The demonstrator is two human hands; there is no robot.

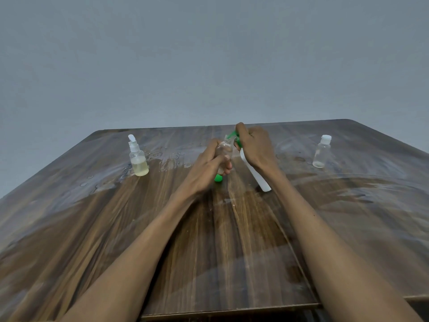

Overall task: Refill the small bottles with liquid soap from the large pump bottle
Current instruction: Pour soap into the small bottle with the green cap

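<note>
My left hand [210, 162] grips a small clear bottle [224, 151], open at the top and tilted slightly, above the middle of the wooden table [209, 240]. My right hand [253, 146] grips the green pump head [233, 135] of a large white pump bottle [256, 174], which leans with its base on the table. The green spout reaches over the small bottle's mouth. A green cap [218, 178] lies on the table just below my left hand.
A small bottle with a white flip cap [138, 158], partly full of yellowish liquid, stands at the far left. A clear small bottle with a white cap [322, 151] stands at the far right. Wet smears cover the far half of the table.
</note>
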